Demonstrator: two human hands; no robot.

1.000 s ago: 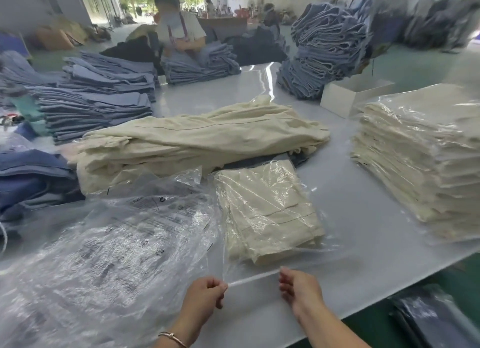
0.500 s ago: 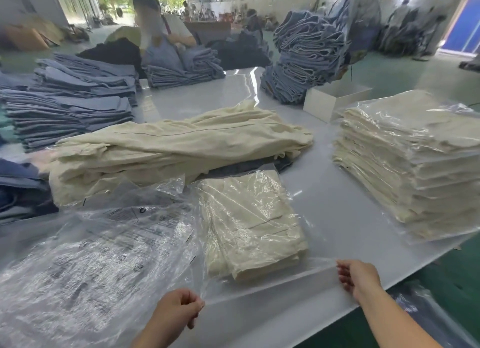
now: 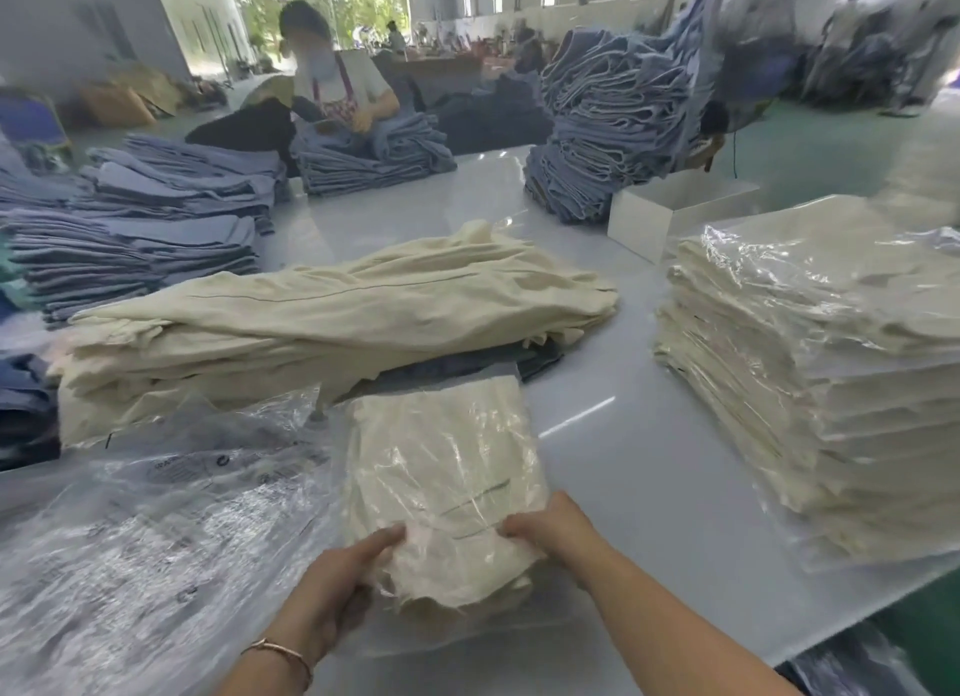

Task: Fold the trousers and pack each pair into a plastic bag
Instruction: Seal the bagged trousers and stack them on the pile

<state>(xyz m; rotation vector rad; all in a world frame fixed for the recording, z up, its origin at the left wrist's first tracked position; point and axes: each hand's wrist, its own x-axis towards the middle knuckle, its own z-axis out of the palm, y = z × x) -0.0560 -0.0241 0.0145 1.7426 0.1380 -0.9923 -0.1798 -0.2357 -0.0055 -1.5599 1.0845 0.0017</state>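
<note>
A folded pair of cream trousers inside a clear plastic bag (image 3: 441,466) lies on the white table in front of me. My left hand (image 3: 337,581) grips the bag's near left corner, fingers under it and thumb on top. My right hand (image 3: 550,529) grips the near right edge, fingers curled over the bagged cloth. The near end of the package is lifted slightly off the table. Behind it lies a long pile of unfolded cream trousers (image 3: 332,321). To the left spreads a heap of empty printed plastic bags (image 3: 145,550).
A tall stack of bagged cream trousers (image 3: 810,383) stands at the right, by the table's edge. A white box (image 3: 670,212) sits behind it. Stacks of blue trousers (image 3: 140,248) fill the left and back. A person (image 3: 332,82) works at the far end.
Both hands let go of the bag's open mouth strip and moved forward onto the package. They now grip its near end from both sides, and the flap is folded under.
</note>
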